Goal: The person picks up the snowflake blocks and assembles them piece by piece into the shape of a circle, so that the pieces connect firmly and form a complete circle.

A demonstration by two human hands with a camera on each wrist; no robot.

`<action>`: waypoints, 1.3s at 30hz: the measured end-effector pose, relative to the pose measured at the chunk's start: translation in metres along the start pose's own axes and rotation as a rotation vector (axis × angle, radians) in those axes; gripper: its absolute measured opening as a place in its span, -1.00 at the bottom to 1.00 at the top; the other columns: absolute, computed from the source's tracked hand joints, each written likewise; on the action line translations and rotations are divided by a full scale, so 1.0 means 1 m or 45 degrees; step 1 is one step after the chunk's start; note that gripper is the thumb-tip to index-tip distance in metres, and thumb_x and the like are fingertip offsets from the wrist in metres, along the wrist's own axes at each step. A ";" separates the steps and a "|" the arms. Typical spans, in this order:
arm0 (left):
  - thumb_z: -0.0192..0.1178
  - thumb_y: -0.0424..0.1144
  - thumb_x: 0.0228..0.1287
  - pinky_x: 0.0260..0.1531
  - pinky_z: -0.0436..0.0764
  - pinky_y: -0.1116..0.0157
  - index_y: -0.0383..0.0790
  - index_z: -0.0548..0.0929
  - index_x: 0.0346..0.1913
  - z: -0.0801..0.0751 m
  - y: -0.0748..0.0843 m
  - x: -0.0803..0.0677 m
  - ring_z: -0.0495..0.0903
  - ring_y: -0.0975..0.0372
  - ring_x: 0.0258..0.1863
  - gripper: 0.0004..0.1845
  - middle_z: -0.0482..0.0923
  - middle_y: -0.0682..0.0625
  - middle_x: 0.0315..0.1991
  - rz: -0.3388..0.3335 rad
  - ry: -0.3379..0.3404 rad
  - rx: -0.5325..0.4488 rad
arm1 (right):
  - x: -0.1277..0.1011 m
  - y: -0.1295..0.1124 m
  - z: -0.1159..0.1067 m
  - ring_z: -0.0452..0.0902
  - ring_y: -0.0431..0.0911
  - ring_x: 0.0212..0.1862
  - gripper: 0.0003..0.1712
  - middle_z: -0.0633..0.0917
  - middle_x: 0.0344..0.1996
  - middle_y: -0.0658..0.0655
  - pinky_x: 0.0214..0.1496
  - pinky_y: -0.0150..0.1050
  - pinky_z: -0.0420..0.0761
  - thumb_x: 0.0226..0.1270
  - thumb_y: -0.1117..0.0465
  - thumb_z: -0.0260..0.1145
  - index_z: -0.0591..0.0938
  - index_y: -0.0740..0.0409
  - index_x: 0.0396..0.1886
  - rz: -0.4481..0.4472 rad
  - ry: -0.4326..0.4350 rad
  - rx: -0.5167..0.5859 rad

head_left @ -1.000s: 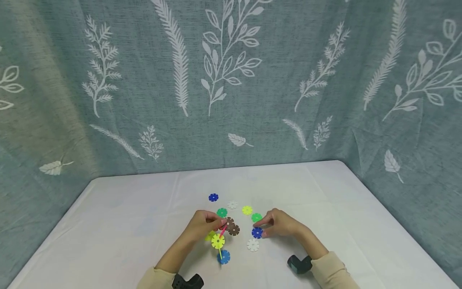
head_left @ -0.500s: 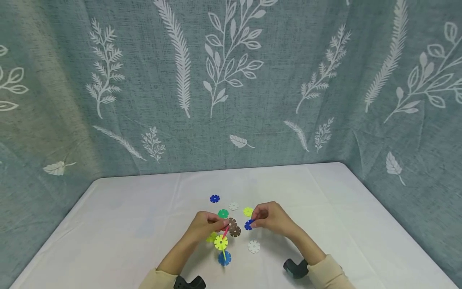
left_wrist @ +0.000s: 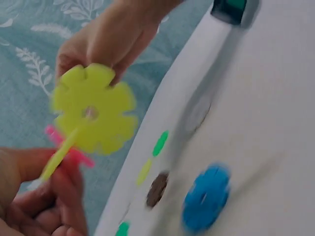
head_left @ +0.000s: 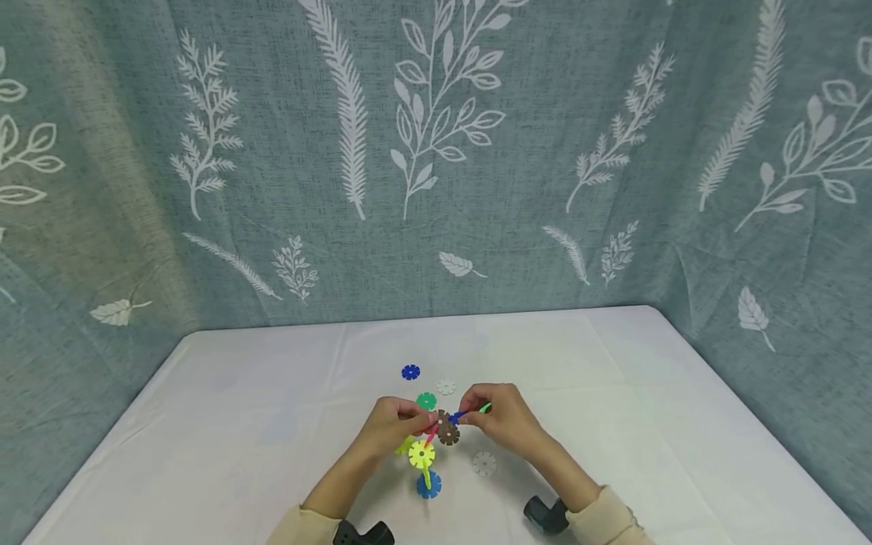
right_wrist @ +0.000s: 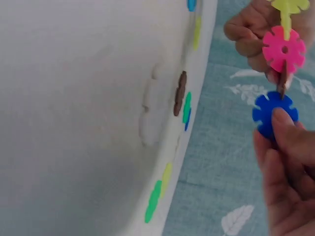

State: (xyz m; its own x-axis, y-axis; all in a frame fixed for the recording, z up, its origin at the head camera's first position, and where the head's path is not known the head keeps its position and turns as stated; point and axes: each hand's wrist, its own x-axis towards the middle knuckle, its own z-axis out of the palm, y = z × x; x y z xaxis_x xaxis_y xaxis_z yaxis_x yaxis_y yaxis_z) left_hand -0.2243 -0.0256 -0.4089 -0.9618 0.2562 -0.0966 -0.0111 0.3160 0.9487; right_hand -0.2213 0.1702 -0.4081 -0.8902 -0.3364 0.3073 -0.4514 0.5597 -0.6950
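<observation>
My left hand pinches a chain of interlocked notched plastic discs. In the left wrist view the chain shows a flat yellow disc and a pink disc close to the fingertips. From the right wrist view, the pink disc joins a brown disc seen edge-on. My right hand pinches a dark blue disc between thumb and fingers. That blue disc meets the brown one's lower end; whether their slots are fully engaged I cannot tell.
On the white table lie loose discs: brown, light blue, white, green and dark blue. A patterned green-grey curtain stands behind. Black devices are at both wrists.
My right hand has picked the dark blue disc up from the table and carried it left to the brown disc of the chain. The left hand keeps its pinch on the chain.
</observation>
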 end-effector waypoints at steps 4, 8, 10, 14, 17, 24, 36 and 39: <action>0.24 -0.27 0.13 -0.41 0.45 0.38 -0.45 0.65 -0.41 0.007 0.001 -0.003 0.45 0.27 -0.46 -0.77 0.57 0.02 -0.53 -0.034 0.087 -0.033 | -0.001 -0.002 0.006 0.46 -0.32 -0.50 -0.91 0.65 -0.56 0.05 -0.41 -0.48 0.54 0.03 0.43 0.36 0.62 0.22 -0.53 -0.146 0.087 -0.065; 0.25 -0.30 0.11 -0.45 0.46 0.38 -0.45 0.64 -0.45 0.013 0.001 -0.005 0.47 0.30 -0.49 -0.80 0.60 -0.01 -0.54 0.011 0.158 -0.023 | -0.002 -0.004 0.009 0.52 -0.30 -0.49 -0.87 0.66 -0.56 0.04 -0.39 -0.49 0.55 -0.02 0.49 0.37 0.62 0.21 -0.55 -0.222 0.162 -0.125; 0.28 -0.29 0.09 -0.51 0.44 0.41 -0.40 0.66 -0.50 0.014 0.000 -0.006 0.46 0.33 -0.55 -0.82 0.61 0.00 -0.57 0.117 0.201 0.144 | -0.002 -0.005 0.010 0.54 -0.28 -0.46 -0.87 0.67 -0.55 0.02 -0.37 -0.49 0.55 -0.03 0.48 0.38 0.63 0.19 -0.55 -0.233 0.153 -0.165; 0.36 -0.27 -0.01 -0.57 0.38 0.48 -0.26 0.71 -0.51 0.012 -0.001 -0.006 0.44 0.37 -0.59 -0.89 0.58 0.06 -0.60 0.482 0.317 0.549 | 0.000 -0.006 0.009 0.53 -0.29 -0.44 -0.92 0.70 -0.51 0.02 -0.36 -0.49 0.53 0.01 0.40 0.39 0.66 0.17 -0.53 -0.211 0.075 -0.180; 0.38 -0.29 -0.08 -0.55 0.38 0.50 -0.23 0.73 -0.47 0.010 0.001 -0.004 0.45 0.39 -0.55 -0.92 0.57 0.09 -0.57 0.702 0.268 0.610 | 0.001 -0.006 0.009 0.52 -0.31 -0.46 -0.95 0.70 -0.51 0.05 -0.38 -0.48 0.54 0.01 0.39 0.38 0.66 0.20 -0.52 -0.192 0.035 -0.089; 0.32 -0.32 0.02 -0.53 0.43 0.51 -0.23 0.70 -0.49 0.007 0.005 -0.002 0.46 0.44 -0.56 -0.95 0.62 0.07 -0.55 0.713 0.074 0.623 | -0.002 0.002 -0.004 0.59 -0.21 -0.35 -0.83 0.70 -0.35 0.15 -0.31 -0.46 0.55 0.04 0.38 0.36 0.69 0.27 -0.30 -0.037 -0.109 0.060; 0.38 -0.35 -0.08 -0.54 0.42 0.50 -0.19 0.70 -0.54 0.000 -0.002 -0.001 0.44 0.40 -0.56 -0.94 0.58 0.11 -0.60 0.627 0.254 0.617 | -0.015 0.041 -0.027 0.17 -0.24 -0.47 -0.64 0.48 -0.60 -0.03 -0.41 -0.43 0.18 -0.14 0.30 0.47 0.71 0.16 -0.21 0.262 -0.516 0.111; 0.39 -0.35 -0.09 -0.54 0.42 0.50 -0.19 0.70 -0.54 0.001 -0.004 0.000 0.45 0.41 -0.56 -0.94 0.60 0.11 -0.58 0.623 0.251 0.588 | -0.016 0.044 -0.025 0.20 -0.30 -0.44 -0.63 0.63 -0.47 0.02 -0.36 -0.45 0.21 -0.16 0.28 0.48 0.72 0.15 -0.22 0.213 -0.555 0.099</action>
State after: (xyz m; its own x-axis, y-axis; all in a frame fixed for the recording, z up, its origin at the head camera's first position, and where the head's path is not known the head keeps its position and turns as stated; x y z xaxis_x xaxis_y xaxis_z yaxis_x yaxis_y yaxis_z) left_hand -0.2242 -0.0258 -0.4133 -0.8588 0.3117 0.4067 0.5112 0.5738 0.6398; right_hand -0.2281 0.2189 -0.4276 -0.8340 -0.5421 -0.1031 -0.2828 0.5804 -0.7636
